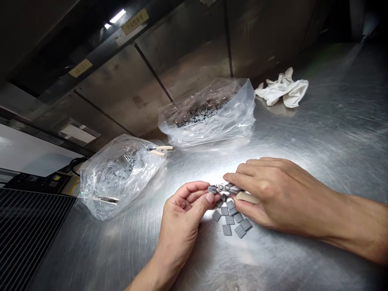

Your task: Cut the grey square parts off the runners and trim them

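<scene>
Between the thumb and fingers of my left hand [186, 214] is a small grey ribbed piece [212, 188]. My right hand [269, 190] is wrapped round pliers [247, 197] with cream handles. The metal jaws point left and meet the edge of the held piece; whether they grip it is too small to tell. Several flat grey pieces [229, 220] lie loosely on the metal table [127, 246], just below the pliers and between my hands.
A clear plastic bag [224, 131] of many grey pieces stands at the back. Another clear bag [103, 178] lies left, with cream-handled pliers [157, 152] at its right edge and a flat metal tool [106, 199] on it. White gloves [285, 89] lie back right. A black grille [27, 230] borders the left.
</scene>
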Tool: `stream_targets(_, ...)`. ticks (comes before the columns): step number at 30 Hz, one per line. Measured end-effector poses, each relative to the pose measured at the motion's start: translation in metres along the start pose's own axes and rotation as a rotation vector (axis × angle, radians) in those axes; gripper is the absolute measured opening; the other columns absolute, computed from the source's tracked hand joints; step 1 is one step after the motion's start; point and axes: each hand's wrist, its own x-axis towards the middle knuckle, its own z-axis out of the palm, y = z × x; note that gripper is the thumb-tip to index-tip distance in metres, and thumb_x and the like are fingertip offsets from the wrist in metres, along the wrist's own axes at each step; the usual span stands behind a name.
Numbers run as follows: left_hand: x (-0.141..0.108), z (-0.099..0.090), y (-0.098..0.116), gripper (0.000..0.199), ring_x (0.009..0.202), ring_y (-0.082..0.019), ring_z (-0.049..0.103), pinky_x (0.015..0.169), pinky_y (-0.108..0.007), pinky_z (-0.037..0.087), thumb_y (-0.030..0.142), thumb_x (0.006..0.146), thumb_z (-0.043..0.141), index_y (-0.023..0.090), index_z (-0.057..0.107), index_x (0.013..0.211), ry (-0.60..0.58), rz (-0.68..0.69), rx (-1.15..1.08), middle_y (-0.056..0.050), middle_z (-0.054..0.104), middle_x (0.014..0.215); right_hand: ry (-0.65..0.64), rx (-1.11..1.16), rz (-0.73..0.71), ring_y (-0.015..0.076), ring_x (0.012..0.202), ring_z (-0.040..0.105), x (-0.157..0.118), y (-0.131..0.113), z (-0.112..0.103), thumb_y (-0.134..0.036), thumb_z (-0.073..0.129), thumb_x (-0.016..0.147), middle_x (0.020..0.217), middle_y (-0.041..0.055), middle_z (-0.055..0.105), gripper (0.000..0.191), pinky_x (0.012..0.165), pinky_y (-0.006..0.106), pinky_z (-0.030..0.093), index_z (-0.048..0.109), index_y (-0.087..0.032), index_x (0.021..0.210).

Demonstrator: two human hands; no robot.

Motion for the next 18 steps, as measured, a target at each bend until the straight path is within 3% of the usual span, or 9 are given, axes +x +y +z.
stream_targets(6,-0.0005,0.0010,-0.0005,0.017,0.077,-0.012,0.077,0.075,-0.016,0.057,0.018,0.078,0.083,0.017,0.074,0.092,0.010,0.006,0.007,-0.002,0.080,0.079,-0.021,-0.034,-0.036,0.0205,0.065,0.057,0.0009,0.0030,-0.0021,-0.023,0.066,0.082,0.072,0.0004,0.061,0.003,0.064,0.034,0.036,0.065,-0.021,0.080)
stream_targets(18,-0.0010,0.0039,-0.0021,0.017,0.078,-0.013,0.076,0.076,-0.017,0.058,0.021,0.078,0.083,0.016,0.075,0.091,0.032,0.033,0.077,-0.004,0.081,0.083,-0.076,-0.013,-0.030,0.0197,0.063,0.057,-0.0004,0.0055,-0.0029,-0.027,0.069,0.081,0.070,-0.0016,0.061,0.006,0.063,0.034,0.035,0.067,-0.021,0.080)
